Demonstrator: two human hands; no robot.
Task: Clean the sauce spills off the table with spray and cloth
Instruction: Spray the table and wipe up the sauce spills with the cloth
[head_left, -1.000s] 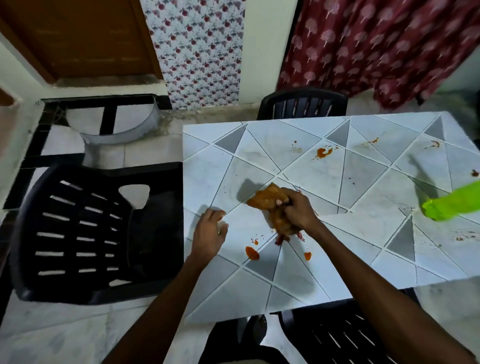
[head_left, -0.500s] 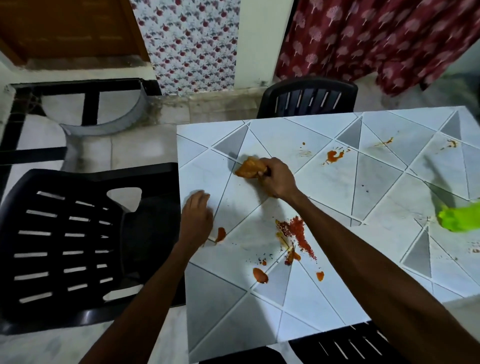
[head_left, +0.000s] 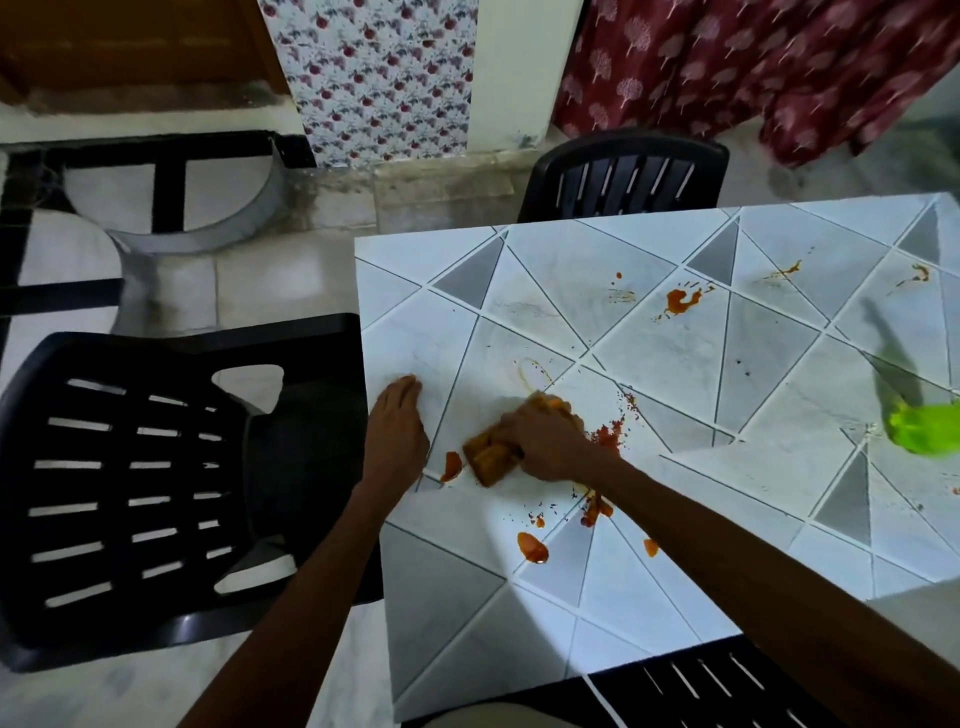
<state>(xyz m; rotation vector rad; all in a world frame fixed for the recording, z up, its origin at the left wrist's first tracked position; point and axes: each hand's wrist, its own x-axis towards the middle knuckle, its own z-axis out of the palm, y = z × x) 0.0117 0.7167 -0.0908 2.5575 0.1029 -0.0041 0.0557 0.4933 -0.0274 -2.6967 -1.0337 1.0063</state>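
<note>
The right hand (head_left: 550, 441), fingers curled round the cloth (head_left: 491, 457), is pulling it back toward the table's (head_left: 467, 649) left edge, just beside a sauce blob (head_left: 451, 466). The left hand (head_left: 397, 436) is still pressing flat there, fingers together.

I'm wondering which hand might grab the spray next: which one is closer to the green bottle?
Right. The right hand, gripping the cloth, is well left of the green bottle; the left hand lies flat by the left edge of the table, farther off.

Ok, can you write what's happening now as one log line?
right hand: grips cloth | left hand: flat on table | spray: on table, right | spills: several uncleaned
</note>
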